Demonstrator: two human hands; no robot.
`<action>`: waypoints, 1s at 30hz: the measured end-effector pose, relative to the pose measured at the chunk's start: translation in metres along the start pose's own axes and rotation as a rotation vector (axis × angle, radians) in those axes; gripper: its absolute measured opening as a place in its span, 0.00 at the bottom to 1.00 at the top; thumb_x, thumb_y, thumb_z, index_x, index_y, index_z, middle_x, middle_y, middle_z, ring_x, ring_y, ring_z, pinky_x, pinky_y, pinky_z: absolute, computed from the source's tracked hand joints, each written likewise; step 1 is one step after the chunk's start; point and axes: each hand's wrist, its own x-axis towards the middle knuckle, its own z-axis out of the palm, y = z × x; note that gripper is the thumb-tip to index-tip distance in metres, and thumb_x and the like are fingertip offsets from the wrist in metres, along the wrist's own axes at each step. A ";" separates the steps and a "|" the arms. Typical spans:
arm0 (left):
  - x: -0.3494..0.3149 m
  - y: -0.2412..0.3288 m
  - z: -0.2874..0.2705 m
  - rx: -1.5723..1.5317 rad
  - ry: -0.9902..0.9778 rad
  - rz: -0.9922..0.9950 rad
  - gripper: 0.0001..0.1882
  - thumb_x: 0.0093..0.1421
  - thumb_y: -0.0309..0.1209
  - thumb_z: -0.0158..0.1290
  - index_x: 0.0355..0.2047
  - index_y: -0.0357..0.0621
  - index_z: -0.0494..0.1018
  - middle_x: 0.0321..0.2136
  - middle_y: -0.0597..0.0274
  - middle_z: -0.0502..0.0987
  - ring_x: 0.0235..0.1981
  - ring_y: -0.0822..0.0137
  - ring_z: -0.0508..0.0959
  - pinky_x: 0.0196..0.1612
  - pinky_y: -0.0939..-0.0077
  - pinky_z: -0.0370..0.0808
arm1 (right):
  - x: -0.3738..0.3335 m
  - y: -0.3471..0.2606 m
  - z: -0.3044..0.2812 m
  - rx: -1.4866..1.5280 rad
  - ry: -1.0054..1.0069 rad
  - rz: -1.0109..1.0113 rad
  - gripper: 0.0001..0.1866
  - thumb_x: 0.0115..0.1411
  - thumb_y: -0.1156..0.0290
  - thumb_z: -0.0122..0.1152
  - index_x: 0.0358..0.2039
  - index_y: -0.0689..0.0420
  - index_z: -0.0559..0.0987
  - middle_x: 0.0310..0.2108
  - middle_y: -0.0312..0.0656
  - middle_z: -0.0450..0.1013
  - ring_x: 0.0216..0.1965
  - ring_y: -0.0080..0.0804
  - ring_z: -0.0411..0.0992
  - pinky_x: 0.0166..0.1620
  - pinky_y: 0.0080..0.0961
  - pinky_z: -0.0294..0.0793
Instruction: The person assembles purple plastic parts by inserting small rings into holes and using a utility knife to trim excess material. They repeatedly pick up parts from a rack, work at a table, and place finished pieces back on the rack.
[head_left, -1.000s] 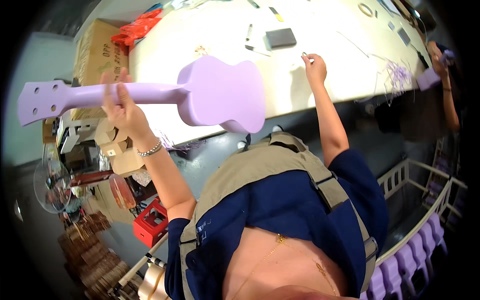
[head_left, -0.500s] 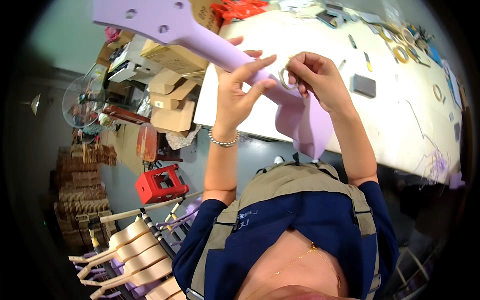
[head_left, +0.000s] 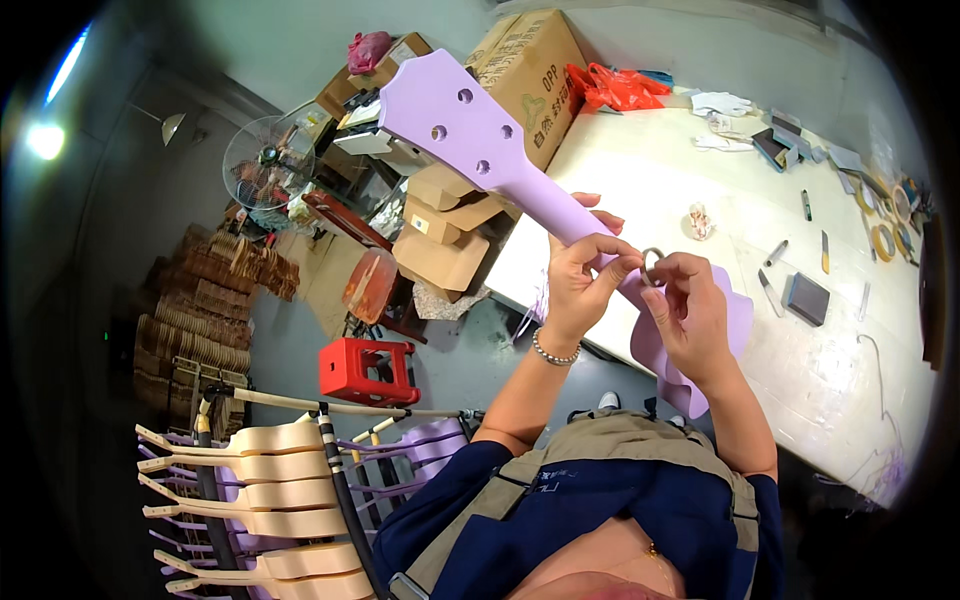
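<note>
A lilac ukulele (head_left: 541,196) with no strings slants across the view, its headstock with peg holes up at the left and its body (head_left: 736,318) down at the right. My left hand (head_left: 582,290) is closed round the neck from beneath, some fingertips showing on the far side. Its thumb and forefinger meet beside a small ring-shaped tape roll (head_left: 648,272). My right hand (head_left: 695,318) pinches that roll between thumb and fingers, just over the neck near the body. Whether a strip of tape runs between the two hands is too small to tell.
On the white table (head_left: 640,150) lie a grey block (head_left: 807,299), knives, pens and several tape rolls (head_left: 884,242). A red bag (head_left: 620,88) and cartons (head_left: 540,80) stand beyond. Left are a red stool (head_left: 368,371), a fan (head_left: 268,160) and a rack of ukulele bodies (head_left: 285,495).
The view has turned, so the whole headstock shows. My left thumb and forefinger, apart before, now meet at the tape roll. My right hand still holds the roll.
</note>
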 end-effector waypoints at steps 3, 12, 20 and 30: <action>-0.003 0.003 -0.003 0.033 -0.004 -0.052 0.05 0.44 0.26 0.61 0.23 0.43 0.76 0.42 0.55 0.62 0.42 0.68 0.68 0.26 0.85 0.73 | 0.002 0.005 0.000 -0.175 0.028 -0.182 0.14 0.51 0.75 0.58 0.38 0.62 0.68 0.24 0.40 0.72 0.19 0.27 0.68 0.22 0.19 0.65; -0.008 0.006 -0.007 0.117 0.015 -0.022 0.06 0.42 0.26 0.62 0.22 0.45 0.76 0.42 0.56 0.63 0.41 0.67 0.69 0.28 0.83 0.72 | 0.012 0.001 -0.004 -0.482 0.137 -0.225 0.09 0.41 0.79 0.61 0.26 0.55 0.76 0.15 0.33 0.64 0.16 0.27 0.62 0.25 0.22 0.60; -0.014 0.013 -0.003 0.069 0.058 -0.047 0.05 0.43 0.22 0.61 0.21 0.44 0.75 0.43 0.55 0.61 0.41 0.65 0.69 0.30 0.81 0.73 | 0.017 -0.003 0.007 -0.450 0.310 -0.324 0.10 0.38 0.83 0.60 0.24 0.56 0.75 0.16 0.31 0.66 0.19 0.24 0.63 0.32 0.20 0.57; -0.028 0.008 -0.013 -0.132 0.132 -0.129 0.10 0.56 0.30 0.52 0.27 0.34 0.70 0.53 0.58 0.54 0.49 0.59 0.67 0.52 0.60 0.66 | 0.021 0.017 -0.018 0.191 0.055 0.019 0.13 0.49 0.68 0.62 0.33 0.61 0.75 0.30 0.38 0.69 0.26 0.22 0.67 0.36 0.20 0.66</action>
